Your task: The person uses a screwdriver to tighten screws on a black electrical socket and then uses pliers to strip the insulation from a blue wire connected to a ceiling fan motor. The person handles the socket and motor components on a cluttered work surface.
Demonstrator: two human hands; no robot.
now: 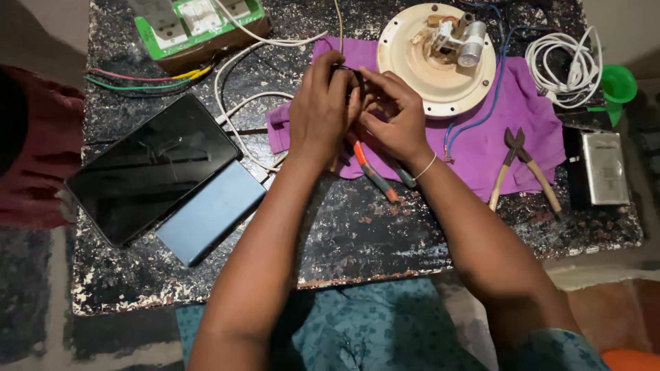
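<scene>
While both hands meet over the purple cloth (481, 130), the left hand (317, 110) and right hand (388, 113) pinch a small dark wire piece (347, 71) between closed fingertips, each grip tight on it. Orange-handled pliers (371, 172) lie just below the wrists on the counter (357, 240). Risk: the piece is small and mostly hidden; a slip of either grip could drop it among the white cables (240, 103). Round cream base (419, 65) sits near the right hand; a knock could shift it.
</scene>
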